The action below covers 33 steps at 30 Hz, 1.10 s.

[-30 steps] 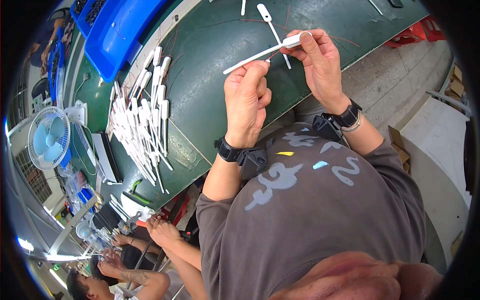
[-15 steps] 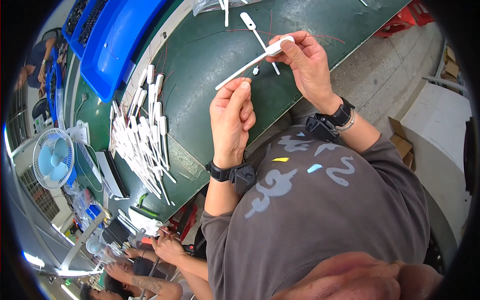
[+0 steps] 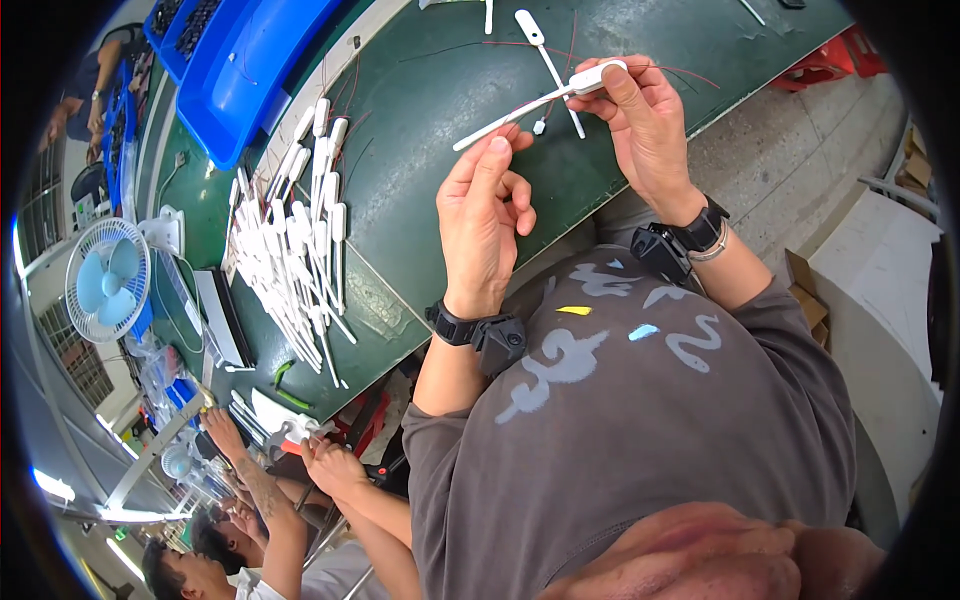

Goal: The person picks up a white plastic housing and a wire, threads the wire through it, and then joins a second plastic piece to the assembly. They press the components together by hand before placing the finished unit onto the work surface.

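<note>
A white paddle-headed plastic stick [image 3: 598,78] is pinched by its wide head between the thumb and fingers of my right hand [image 3: 645,125]. Its thin shaft slants down to the left, past the fingertips of my left hand [image 3: 487,195]. There the thumb and forefinger are closed right at the shaft, where a thin reddish wire runs; I cannot tell which of them they grip. Beneath the hands a second paddle-headed stick [image 3: 553,70] lies on the green table [image 3: 420,190], beside a small white connector [image 3: 540,127].
To the left lies a pile of similar white sticks [image 3: 300,240] with thin wires. Beyond it stand a blue tray [image 3: 215,110] and a blue-bladed fan [image 3: 108,282]. A green-handled tool [image 3: 290,395] rests near a co-worker's hand [image 3: 335,468]. Red stools [image 3: 835,60] stand past the table edge.
The table and its things have shifted slightly right and up in view. My hands keep about the same hold on the stick. A co-worker's arm at lower left has risen.
</note>
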Each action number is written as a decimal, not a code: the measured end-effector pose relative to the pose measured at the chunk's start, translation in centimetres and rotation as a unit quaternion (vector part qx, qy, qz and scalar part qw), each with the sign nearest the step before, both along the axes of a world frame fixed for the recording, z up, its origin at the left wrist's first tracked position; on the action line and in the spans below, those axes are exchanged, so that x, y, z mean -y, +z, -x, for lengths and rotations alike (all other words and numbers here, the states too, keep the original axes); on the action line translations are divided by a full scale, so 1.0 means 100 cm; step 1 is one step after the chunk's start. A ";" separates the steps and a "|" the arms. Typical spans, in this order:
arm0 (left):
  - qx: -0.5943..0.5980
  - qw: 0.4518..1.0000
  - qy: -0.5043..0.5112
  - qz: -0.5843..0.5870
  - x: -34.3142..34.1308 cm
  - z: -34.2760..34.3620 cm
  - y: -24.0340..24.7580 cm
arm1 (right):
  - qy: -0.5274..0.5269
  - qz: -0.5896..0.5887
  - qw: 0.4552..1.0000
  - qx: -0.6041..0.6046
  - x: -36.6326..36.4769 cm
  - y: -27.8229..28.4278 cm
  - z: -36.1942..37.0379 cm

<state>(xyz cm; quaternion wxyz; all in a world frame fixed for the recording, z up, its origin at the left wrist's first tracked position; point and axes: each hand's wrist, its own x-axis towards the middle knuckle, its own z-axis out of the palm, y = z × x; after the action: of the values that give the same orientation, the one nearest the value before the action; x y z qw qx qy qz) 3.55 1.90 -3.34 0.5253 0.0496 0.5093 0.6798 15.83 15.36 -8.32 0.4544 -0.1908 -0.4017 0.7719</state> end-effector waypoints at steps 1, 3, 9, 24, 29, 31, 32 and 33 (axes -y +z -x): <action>0.013 1.000 0.007 -0.005 -0.001 -0.001 -0.002 | 0.001 -0.001 1.000 -0.002 0.000 0.000 0.000; 0.038 0.999 0.020 -0.016 -0.002 -0.002 -0.006 | 0.004 -0.003 1.000 -0.006 -0.001 0.000 0.000; 0.168 0.984 0.020 -0.053 -0.008 -0.007 -0.013 | 0.016 -0.011 1.000 0.001 0.000 -0.002 -0.002; 0.207 0.971 0.062 -0.100 -0.011 -0.012 -0.010 | 0.009 -0.025 1.000 0.002 0.001 -0.002 -0.002; -0.143 0.985 0.076 -0.056 -0.005 -0.004 -0.005 | 0.004 -0.026 1.000 -0.002 0.000 -0.001 -0.002; -0.496 0.862 0.102 -0.018 -0.003 0.007 -0.001 | 0.007 -0.029 1.000 -0.002 0.000 -0.001 -0.003; -0.496 0.862 0.103 -0.016 -0.004 0.011 0.003 | 0.008 -0.028 1.000 -0.002 0.001 0.000 -0.003; -0.630 0.772 0.079 -0.013 -0.008 0.016 0.009 | 0.014 -0.029 0.999 -0.003 0.001 -0.001 -0.003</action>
<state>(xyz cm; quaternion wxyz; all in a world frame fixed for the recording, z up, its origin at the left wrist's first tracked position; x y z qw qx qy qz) 1.98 2.67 -2.46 0.0307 0.4335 0.7192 0.5420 16.15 15.28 -8.44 0.4501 -0.1690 -0.4252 0.7668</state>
